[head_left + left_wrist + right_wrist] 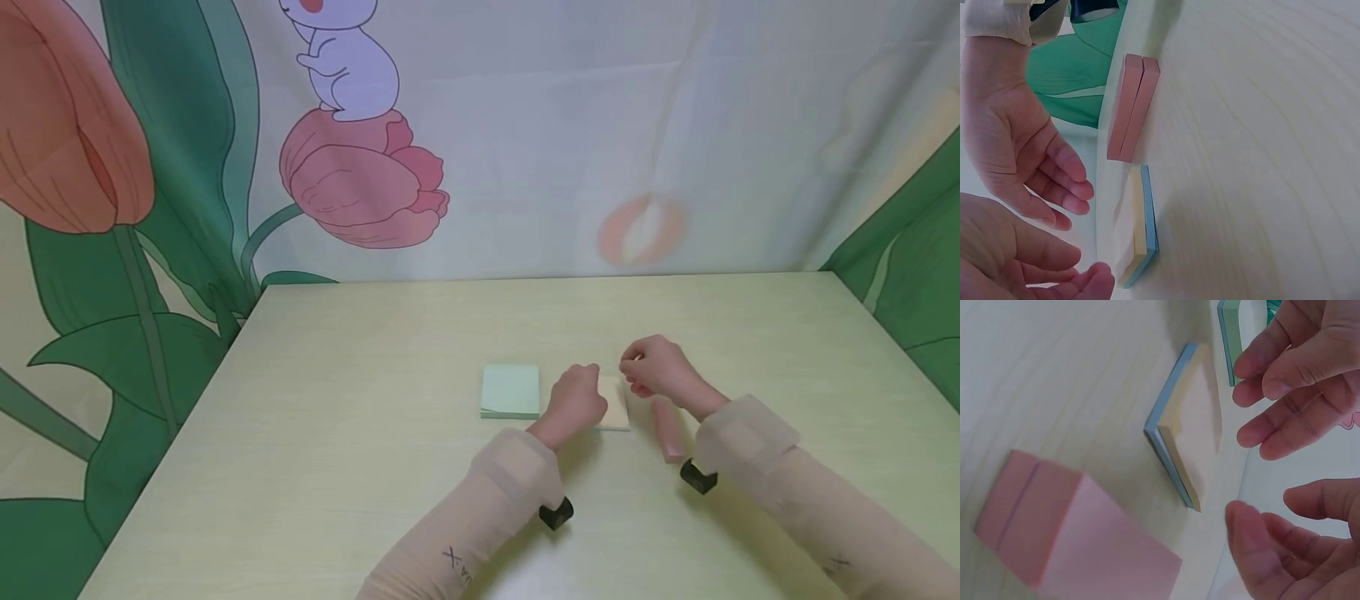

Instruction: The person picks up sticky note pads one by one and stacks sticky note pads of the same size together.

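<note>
Above the near-left part of a stacked yellow and blue sticky note pad (pixel 615 408) is my left hand (pixel 573 402), its fingers loosely bent and holding nothing. The left wrist view shows the yellow pad (pixel 1139 215) lying on the blue pad (pixel 1149 219). My right hand (pixel 662 367) hovers just right of that stack, fingers relaxed, nothing between them. Close below it sits a pink pad block (pixel 1110 544) with a seam through its side. Both hands (pixel 1035 250) appear apart from the pads in the wrist views.
A green sticky note pad (pixel 510 390) lies left of my left hand; its lower edge looks slightly lifted. Everything sits on a pale wood-grain table (pixel 337 450). Behind hangs a printed cloth (pixel 525 167) with tulips and a rabbit. Black wrist cameras (pixel 556 513) hang under both sleeves.
</note>
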### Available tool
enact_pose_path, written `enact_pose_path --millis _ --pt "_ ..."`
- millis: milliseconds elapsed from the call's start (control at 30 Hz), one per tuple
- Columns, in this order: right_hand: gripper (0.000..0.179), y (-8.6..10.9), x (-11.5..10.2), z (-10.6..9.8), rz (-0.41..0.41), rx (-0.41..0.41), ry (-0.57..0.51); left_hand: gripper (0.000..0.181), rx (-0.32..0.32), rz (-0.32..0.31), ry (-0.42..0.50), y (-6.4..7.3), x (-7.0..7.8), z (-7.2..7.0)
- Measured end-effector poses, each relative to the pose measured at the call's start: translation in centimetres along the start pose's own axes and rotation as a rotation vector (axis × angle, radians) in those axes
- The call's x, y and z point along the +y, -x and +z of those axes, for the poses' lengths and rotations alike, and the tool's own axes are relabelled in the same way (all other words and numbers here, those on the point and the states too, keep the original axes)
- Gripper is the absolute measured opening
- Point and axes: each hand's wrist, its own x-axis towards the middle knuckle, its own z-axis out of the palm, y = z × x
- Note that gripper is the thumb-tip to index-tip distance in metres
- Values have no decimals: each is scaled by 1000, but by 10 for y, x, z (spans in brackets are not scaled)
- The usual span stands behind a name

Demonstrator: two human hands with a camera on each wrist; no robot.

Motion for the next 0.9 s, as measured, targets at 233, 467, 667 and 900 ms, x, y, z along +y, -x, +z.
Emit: enact_pose_path --millis 233,467,667,900 --pt "31 -7 2 4 78 -43 18 21 -13 -65 34 -3 -3 2" --pt "32 -10 3 8 91 -70 15 16 -26 -106 87 -2 -5 1" --pt "31 -10 4 11 103 -77 -6 14 -31 -101 101 -3 -7 1" --pt "30 -11 4 12 111 -81 -2 15 -39 -92 105 -5 -9 2"
